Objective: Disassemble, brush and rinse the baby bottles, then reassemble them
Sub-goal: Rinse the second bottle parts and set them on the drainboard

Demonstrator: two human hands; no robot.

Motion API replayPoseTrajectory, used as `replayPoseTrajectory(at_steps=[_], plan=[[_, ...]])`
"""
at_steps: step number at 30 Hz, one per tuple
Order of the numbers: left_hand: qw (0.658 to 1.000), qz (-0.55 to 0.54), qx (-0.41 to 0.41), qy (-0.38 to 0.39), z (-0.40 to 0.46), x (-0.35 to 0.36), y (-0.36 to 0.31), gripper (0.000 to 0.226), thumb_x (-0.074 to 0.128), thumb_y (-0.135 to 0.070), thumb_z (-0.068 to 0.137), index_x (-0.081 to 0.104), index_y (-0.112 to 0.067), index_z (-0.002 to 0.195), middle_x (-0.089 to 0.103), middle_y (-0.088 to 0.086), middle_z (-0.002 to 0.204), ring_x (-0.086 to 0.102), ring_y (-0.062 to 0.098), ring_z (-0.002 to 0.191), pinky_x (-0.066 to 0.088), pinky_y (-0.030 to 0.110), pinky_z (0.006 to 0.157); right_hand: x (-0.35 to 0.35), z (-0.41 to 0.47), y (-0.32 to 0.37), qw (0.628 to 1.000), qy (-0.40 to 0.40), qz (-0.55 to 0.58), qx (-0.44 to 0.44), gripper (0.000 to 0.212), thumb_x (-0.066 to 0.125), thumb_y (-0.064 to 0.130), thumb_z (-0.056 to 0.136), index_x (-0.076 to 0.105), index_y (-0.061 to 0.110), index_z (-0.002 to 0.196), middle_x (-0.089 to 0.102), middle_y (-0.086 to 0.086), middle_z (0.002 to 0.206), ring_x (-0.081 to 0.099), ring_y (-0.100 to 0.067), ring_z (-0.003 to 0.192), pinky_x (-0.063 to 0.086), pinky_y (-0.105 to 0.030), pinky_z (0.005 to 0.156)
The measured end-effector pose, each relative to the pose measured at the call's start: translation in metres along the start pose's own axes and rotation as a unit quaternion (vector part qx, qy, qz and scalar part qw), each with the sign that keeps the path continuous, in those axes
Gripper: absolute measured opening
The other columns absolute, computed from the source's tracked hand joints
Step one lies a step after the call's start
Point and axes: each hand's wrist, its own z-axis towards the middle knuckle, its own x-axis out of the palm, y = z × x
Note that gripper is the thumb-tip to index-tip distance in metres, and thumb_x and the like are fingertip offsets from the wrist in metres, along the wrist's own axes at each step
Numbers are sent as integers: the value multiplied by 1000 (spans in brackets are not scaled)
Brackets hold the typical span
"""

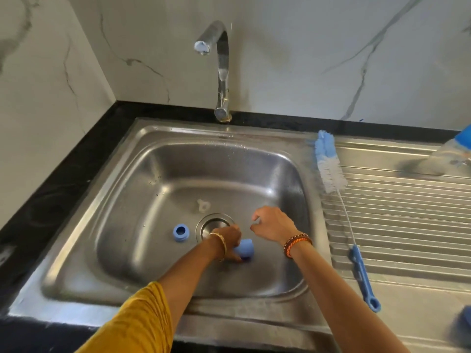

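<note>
My left hand [229,240] reaches down to the floor of the steel sink [158,159] and grips a blue bottle cap [245,248] lying on its side just right of the drain [211,225]. My right hand [274,225] hovers beside it over the sink floor. Its thumb and fingers are loosely curved with a gap between them, and I see nothing held. A blue screw ring [181,233] lies left of the drain. A clear silicone teat [203,205] lies behind the drain. A clear bottle with a blue top [451,154] lies blurred on the drainboard at far right.
A long bottle brush [331,169] with white and blue bristles and a blue handle lies along the left side of the ribbed drainboard [395,212]. The tap [220,72] stands behind the sink, with no water running. A blurred blue object [464,324] sits at the right edge.
</note>
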Motion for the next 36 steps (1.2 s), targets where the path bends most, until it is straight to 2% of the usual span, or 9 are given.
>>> replayPoseTrajectory(at_steps=[8, 14, 18, 23, 26, 28, 30, 34, 36], plan=[[978, -161, -81, -105, -19, -10, 27, 45, 77, -39, 70, 61, -7, 98, 59, 8, 111, 57, 24, 96, 43, 27, 75, 1, 23, 6, 999, 3, 36, -3, 22, 57, 13, 84, 67, 7, 103, 66, -11, 111, 59, -28, 105, 48, -33, 90], [947, -247, -165, -121, -39, -12, 65, 53, 81, -28, 67, 57, -10, 111, 57, 7, 117, 56, 24, 105, 41, 25, 80, 15, 47, 26, 983, -59, 175, -8, 27, 55, 5, 83, 66, 8, 108, 66, -8, 110, 60, -21, 105, 41, -21, 88], [931, -283, -163, -164, -40, -22, 79, 49, 79, -20, 71, 58, -6, 113, 58, 9, 118, 56, 24, 108, 42, 27, 90, 12, 58, 45, 905, -130, 404, 43, 12, 59, 3, 83, 66, 10, 89, 65, -9, 91, 59, -16, 81, 49, -25, 80], [826, -413, -180, -339, -26, -87, 95, 34, 76, -13, 74, 62, -9, 105, 65, 7, 104, 59, 20, 94, 44, 25, 87, -31, 90, 76, 821, -156, 546, 58, 7, 64, 10, 83, 65, 7, 89, 61, -3, 72, 57, -11, 66, 53, -22, 68], [776, -458, -160, -402, -15, -134, 105, 32, 70, -4, 77, 61, -6, 108, 66, 10, 104, 60, 21, 96, 45, 27, 92, -60, 121, 98, 832, -237, 500, 36, 13, 66, 21, 81, 64, 8, 77, 56, -2, 63, 54, -15, 65, 49, -21, 71], [746, -497, -156, -415, -9, -159, 112, 30, 65, -3, 81, 60, -6, 111, 65, 11, 108, 60, 25, 102, 47, 35, 95, -81, 144, 113, 855, -301, 422, 24, 34, 66, 30, 80, 50, 12, 56, 48, 1, 53, 48, -16, 55, 38, -9, 51], [731, -514, -165, -418, -3, -172, 117, 27, 63, -5, 84, 59, -8, 110, 64, 8, 107, 60, 25, 103, 48, 38, 93, -97, 165, 127, 882, -325, 342, 20, 44, 63, 38, 83, 45, 14, 51, 46, 2, 50, 46, -14, 48, 33, -15, 41], [723, -523, -178, -414, 1, -168, 120, 21, 60, -3, 85, 61, -5, 105, 64, 8, 104, 59, 24, 99, 48, 41, 93, -108, 192, 145, 925, -315, 212, 5, 38, 54, 41, 91, 59, 5, 80, 54, -4, 70, 53, -18, 63, 41, -28, 54], [737, -508, -186, -405, -1, -152, 120, 19, 61, -2, 83, 63, -3, 102, 66, 12, 104, 59, 20, 90, 46, 31, 91, -108, 196, 145, 929, -320, 183, 12, 35, 50, 35, 94, 61, 2, 95, 56, -7, 79, 57, -23, 73, 41, -29, 57]])
